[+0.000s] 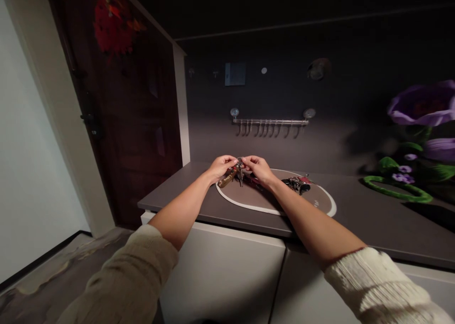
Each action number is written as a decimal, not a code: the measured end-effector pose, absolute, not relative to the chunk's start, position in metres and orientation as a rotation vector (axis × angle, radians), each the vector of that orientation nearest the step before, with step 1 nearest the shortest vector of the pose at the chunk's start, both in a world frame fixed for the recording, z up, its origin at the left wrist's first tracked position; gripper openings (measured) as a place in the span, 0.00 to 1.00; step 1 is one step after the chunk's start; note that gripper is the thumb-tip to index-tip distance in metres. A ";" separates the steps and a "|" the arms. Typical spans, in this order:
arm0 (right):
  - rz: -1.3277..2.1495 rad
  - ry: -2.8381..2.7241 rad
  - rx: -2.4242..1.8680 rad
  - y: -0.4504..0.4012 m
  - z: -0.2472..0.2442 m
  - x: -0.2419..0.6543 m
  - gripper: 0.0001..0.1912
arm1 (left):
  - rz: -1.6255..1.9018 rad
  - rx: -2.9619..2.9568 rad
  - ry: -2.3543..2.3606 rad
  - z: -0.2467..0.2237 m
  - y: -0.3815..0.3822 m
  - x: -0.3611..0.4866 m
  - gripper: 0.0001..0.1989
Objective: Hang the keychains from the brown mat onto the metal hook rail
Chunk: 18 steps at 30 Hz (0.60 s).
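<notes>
Both my hands meet above the left part of an oval mat (pixel 245 206) with a white rim. My left hand (pixel 223 166) pinches a bunch of keys (pixel 241 175) by its ring from the left. From the right, my right hand (pixel 259 168) is closed on the same ring at the top. The keys dangle between the hands, along with a brown tag (pixel 227 178) bearing light letters. Something dark red lies partly hidden under my right hand. A second bunch of keys (pixel 295 184), with dark fobs and a red piece, rests on the mat to the right.
A clear rail with several hooks (pixel 270 121) is mounted on the dark wall behind. Purple artificial flowers (pixel 423 106) and a green ring-shaped stem (pixel 396 190) stand at the counter's right. A dark red door (pixel 142 101) is at the left. White cabinet fronts (pixel 223 267) lie below the counter.
</notes>
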State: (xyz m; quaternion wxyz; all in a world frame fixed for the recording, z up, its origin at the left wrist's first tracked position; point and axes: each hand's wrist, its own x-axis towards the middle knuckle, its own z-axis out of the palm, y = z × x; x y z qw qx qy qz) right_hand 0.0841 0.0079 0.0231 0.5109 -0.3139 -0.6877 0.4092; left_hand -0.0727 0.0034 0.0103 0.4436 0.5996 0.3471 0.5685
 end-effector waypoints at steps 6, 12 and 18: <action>1.113 -1.578 -0.756 0.005 0.021 0.083 0.18 | 1.470 1.416 0.810 0.013 0.000 -0.069 0.16; 0.920 -1.648 -0.770 0.001 0.023 0.083 0.18 | 1.492 1.383 0.809 0.015 -0.004 -0.064 0.17; 0.807 -1.671 -0.730 0.006 0.027 0.081 0.16 | 1.561 1.416 0.876 0.017 -0.007 -0.063 0.15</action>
